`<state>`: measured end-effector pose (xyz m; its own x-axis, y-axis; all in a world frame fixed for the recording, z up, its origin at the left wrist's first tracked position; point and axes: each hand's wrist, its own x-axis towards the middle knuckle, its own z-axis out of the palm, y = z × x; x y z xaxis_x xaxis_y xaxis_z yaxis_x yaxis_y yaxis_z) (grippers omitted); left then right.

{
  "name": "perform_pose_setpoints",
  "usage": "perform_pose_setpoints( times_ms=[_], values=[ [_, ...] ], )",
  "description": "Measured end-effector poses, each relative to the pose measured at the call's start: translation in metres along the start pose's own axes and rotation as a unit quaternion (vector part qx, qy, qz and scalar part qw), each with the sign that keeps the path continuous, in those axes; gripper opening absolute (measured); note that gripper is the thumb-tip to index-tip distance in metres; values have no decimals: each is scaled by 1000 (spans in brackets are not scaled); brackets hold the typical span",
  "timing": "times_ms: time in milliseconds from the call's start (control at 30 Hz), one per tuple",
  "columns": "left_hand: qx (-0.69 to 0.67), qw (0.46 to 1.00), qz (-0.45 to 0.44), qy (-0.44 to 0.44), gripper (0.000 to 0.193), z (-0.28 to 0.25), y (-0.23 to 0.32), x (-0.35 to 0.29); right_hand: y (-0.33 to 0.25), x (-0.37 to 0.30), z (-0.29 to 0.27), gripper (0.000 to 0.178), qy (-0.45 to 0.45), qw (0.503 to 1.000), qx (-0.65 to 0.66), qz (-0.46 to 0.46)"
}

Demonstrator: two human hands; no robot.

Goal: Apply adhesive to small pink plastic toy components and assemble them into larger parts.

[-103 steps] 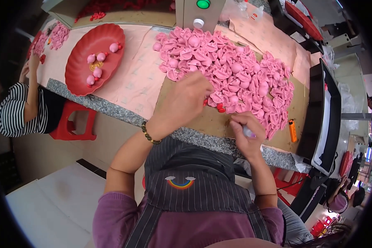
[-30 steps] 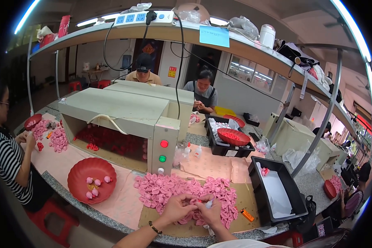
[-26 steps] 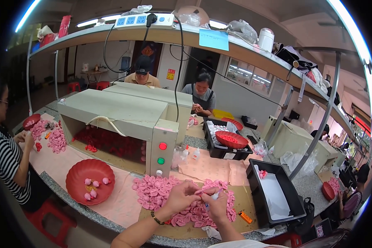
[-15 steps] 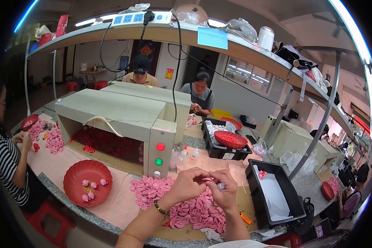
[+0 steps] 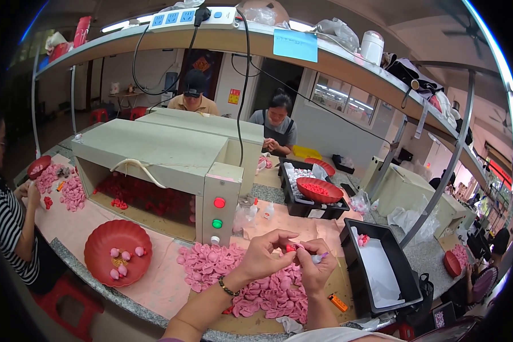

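Both hands raised above pink petal pile (image 5: pixel 251 279) on bench. Left hand (image 5: pixel 265 255) fingers pinched on small red piece (image 5: pixel 290 248). Right hand (image 5: pixel 315 267) curled closed around thin white tool (image 5: pixel 320 257), touching same piece. Red plate (image 5: pixel 118 251) well left.

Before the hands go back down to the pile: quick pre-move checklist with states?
1. Small red piece pinched between both hands: ok.
2. Left hand and right hand raised above the pink pile: ok.
3. Slim tool in the right hand: ok; its kind: cannot tell.
4. Red dish holds a few pink pieces, has room: ok.
5. Black tray within reach at the right: ok.
6. Orange lighter-like item lies beside the pile: ok.
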<state>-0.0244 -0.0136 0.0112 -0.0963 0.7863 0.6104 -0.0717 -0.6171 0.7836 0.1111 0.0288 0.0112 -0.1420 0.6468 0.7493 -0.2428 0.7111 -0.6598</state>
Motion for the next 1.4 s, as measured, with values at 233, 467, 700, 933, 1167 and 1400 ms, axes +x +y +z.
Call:
perform_pose_setpoints(
  times_ms=[233, 467, 700, 933, 1167, 1400],
  values=[
    [-114, 992, -41, -27, 45, -12, 4, 1, -1, -1, -2, 13, -84, 983, 120, 108],
    [-135, 983, -99, -77, 29, -2, 17, 16, -15, -1, 1, 18, 15, 995, 82, 46],
    [1, 997, -7, -79, 30, -5, 13, 15, -9, 0, -14, 21, -67, 995, 67, 33],
    [-81, 994, -36, -60, 29, -5, -1, 16, 2, 5, -19, 23, -115, 991, -21, -71],
    [-32, 994, -50, -93, 23, -14, 16, 18, -9, 2, -14, 17, -54, 987, 98, 115],
    [13, 993, -25, -118, 21, -21, 16, 21, -7, 3, -17, 18, -83, 993, 51, 68]
  ],
)
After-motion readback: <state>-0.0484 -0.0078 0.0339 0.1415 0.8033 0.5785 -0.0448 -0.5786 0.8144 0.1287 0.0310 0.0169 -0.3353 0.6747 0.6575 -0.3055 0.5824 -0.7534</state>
